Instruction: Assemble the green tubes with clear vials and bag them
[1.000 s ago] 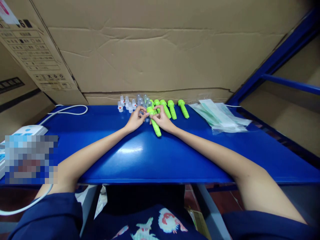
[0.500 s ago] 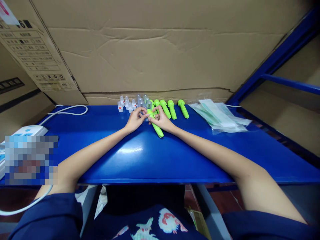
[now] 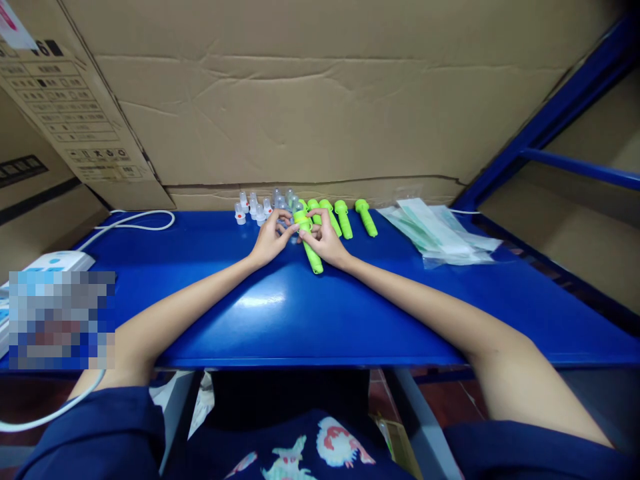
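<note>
A lime-green toy flashlight (image 3: 313, 257) is held between both hands over the blue table, its head pointing away from me and its tail toward me. My left hand (image 3: 273, 239) pinches the left side of its head with thumb and fingers. My right hand (image 3: 327, 239) closes round the head and neck from the right. Just behind my hands stand several clear domed caps (image 3: 281, 200); more clear caps with white bases (image 3: 241, 213) are to their left. Several similar green flashlights (image 3: 343, 219) lie in a row behind my right hand, one (image 3: 367, 217) set apart at the right.
Plastic bags with pale green-white contents (image 3: 440, 230) lie at the right of the blue table (image 3: 260, 320). A white power strip (image 3: 60, 263) and white cable (image 3: 150, 227) are at the left. Cardboard (image 3: 300, 120) walls the back; a blue metal frame (image 3: 545, 113) rises at right.
The held flashlight has turned slightly more upright in view, its tail shifting a little left. Its head shows more between my fingers. Both hands keep their hold.
</note>
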